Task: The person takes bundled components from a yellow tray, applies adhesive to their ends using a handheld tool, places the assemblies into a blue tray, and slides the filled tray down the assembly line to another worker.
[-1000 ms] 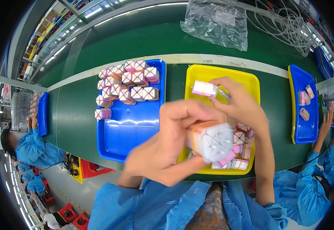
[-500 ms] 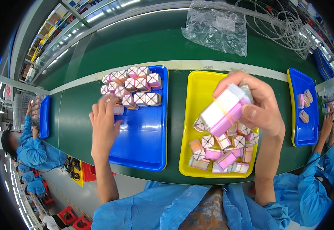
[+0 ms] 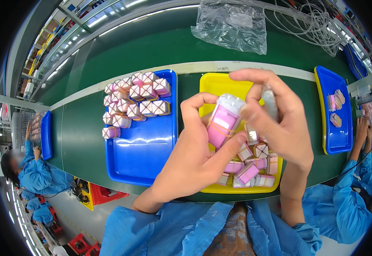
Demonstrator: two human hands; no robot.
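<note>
My left hand (image 3: 194, 149) is closed around a pink-and-white rectangular block (image 3: 222, 126) with a yellowish band round it and a pale notched end facing up. Close by on the right is my right hand (image 3: 280, 119), its thumb at the block's upper end and its index finger stretched out above. A whitish, translucent piece (image 3: 269, 102) sits in the right hand's curled fingers; its kind is unclear. Beneath both hands lies a yellow tray (image 3: 209, 80) with several similar banded blocks (image 3: 248, 173) in a loose heap, partly hidden by the hands.
To the left, a blue tray (image 3: 145, 155) holds several blocks (image 3: 137, 91) in rows at its far end. Another blue tray (image 3: 339, 132) stands at right, near a co-worker's hands (image 3: 362, 130). Clear plastic bag (image 3: 231, 27) and coiled cables (image 3: 310, 30) lie behind the pale strip.
My left hand has left the blue tray and come right, taking hold of the block that my right hand held up. A block now stands at the near end of the blue tray's rows.
</note>
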